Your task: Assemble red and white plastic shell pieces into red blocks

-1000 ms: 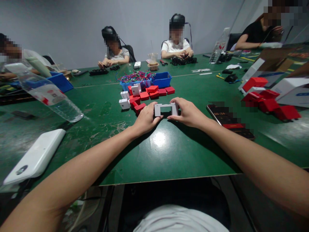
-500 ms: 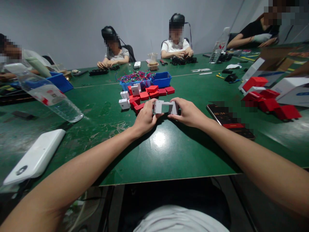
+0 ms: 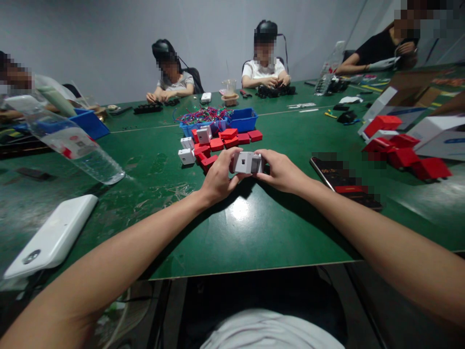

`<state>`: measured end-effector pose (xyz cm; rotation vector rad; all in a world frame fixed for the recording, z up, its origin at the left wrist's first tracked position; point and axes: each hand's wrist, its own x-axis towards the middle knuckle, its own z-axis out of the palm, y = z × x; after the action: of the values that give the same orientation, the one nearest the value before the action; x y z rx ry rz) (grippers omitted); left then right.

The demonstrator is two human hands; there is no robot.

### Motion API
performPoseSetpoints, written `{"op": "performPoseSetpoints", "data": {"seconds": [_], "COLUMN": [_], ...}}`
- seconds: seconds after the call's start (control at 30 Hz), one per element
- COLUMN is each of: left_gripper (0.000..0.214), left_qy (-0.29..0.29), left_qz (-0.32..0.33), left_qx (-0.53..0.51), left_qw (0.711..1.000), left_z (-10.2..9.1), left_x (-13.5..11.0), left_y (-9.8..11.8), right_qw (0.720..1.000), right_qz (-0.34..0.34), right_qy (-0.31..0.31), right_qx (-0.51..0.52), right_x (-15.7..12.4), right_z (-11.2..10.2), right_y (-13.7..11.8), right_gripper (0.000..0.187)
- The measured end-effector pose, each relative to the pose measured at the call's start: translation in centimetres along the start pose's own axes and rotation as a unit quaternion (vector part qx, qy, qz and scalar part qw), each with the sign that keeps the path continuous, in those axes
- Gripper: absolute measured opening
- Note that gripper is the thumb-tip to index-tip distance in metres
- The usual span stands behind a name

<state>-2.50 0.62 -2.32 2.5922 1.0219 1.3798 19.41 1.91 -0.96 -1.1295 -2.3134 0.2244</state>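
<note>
A small white plastic box-shaped part (image 3: pixel 244 163) with a square hole in its face is held just above the green table (image 3: pixel 203 237). My left hand (image 3: pixel 221 175) grips its left side between thumb and fingers. My right hand (image 3: pixel 279 168) is closed on its right side, where a greyish inner face shows; I cannot tell whether this is one piece or two fitted together. Beyond my left hand lies a cluster of red plastic boxes (image 3: pixel 217 144) and a few white plastic boxes (image 3: pixel 186 156).
Behind the cluster stand blue bins (image 3: pixel 244 119), one heaped with coloured wires (image 3: pixel 205 115). A phone (image 3: pixel 345 182) lies at right, near more red boxes (image 3: pixel 403 159). At left are a plastic bottle (image 3: pixel 78 143) and a white power bank (image 3: pixel 54 235). Several people sit around the table.
The white part has turned in my hands, so its face with the square hole now shows and its wide opening looks narrower. My hands have drawn slightly closer together.
</note>
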Motion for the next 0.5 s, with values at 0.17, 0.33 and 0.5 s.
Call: {"op": "performPoseSetpoints", "data": {"seconds": [0.17, 0.33, 0.5], "left_gripper": [0.057, 0.057, 0.058], "left_qy": [-0.02, -0.036, -0.051], "left_qz": [0.0, 0.001, 0.009], "left_qx": [-0.037, -0.043, -0.044], "left_qw": [0.999, 0.998, 0.998], "left_z": [-0.01, -0.01, 0.11], "left_x": [0.0, -0.01, -0.02], "left_y": [0.17, 0.07, 0.0], "right_qw": [1.0, 0.999, 0.999], "right_qz": [-0.007, -0.006, -0.016], "right_qy": [-0.025, -0.033, -0.038], "right_qx": [-0.004, -0.002, 0.005], "right_x": [0.02, 0.04, 0.06], "right_z": [0.15, 0.1, 0.25], "right_y": [-0.25, -0.25, -0.13], "right_gripper": [0.04, 0.039, 0.041]}}
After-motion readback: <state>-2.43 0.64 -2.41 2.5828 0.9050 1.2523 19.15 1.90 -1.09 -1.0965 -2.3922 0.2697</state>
